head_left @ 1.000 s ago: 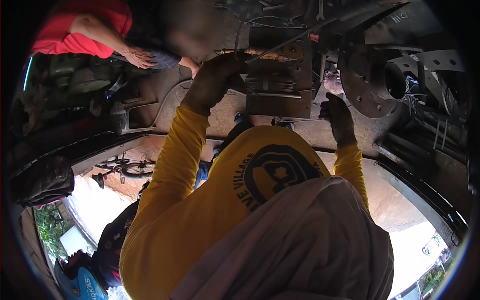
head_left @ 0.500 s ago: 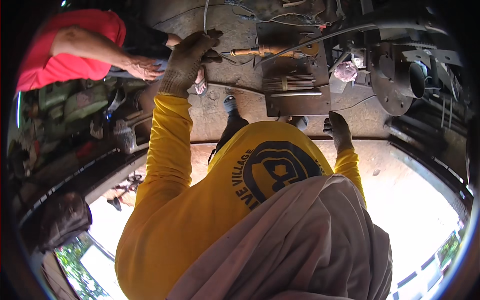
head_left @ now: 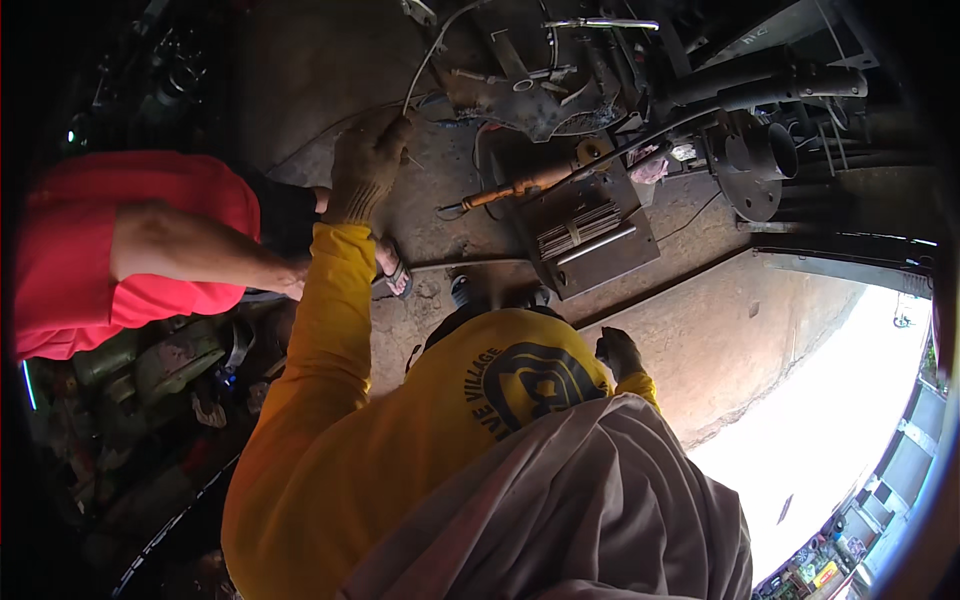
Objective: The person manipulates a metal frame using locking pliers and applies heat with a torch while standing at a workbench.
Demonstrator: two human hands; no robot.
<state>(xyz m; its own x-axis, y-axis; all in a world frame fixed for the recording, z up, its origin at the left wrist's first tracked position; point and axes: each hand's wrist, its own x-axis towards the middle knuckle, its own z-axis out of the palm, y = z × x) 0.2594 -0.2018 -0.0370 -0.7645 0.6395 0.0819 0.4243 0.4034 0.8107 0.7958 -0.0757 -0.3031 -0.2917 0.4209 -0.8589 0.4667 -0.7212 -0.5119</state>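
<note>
My left hand (head_left: 365, 165), in a knitted work glove, is raised and closed around a thin grey cable (head_left: 428, 60) that curves up toward the top edge. A short wire end shows below its fingers. My right hand (head_left: 620, 352), also gloved, hangs low by my right side with its fingers curled; I see nothing in it. Between and beyond the hands lies a dark metal plate (head_left: 612, 270) on the ground. An orange angle grinder (head_left: 535, 183) rests across it, with a banded bundle of thin rods (head_left: 580, 230) and a pale tube (head_left: 597, 244) nearer me.
A person in a red shirt (head_left: 140, 180) is close on my left, a sandalled foot (head_left: 398, 278) near my feet. Scrap metal (head_left: 535, 100) lies ahead. A round flange with a pipe (head_left: 752, 165) stands to the right, and a thick hose (head_left: 650, 135) crosses the plate.
The view has turned, and the plate with the grinder now appears tilted. My left hand still grips the cable. My right hand appears lower and closer to my body.
</note>
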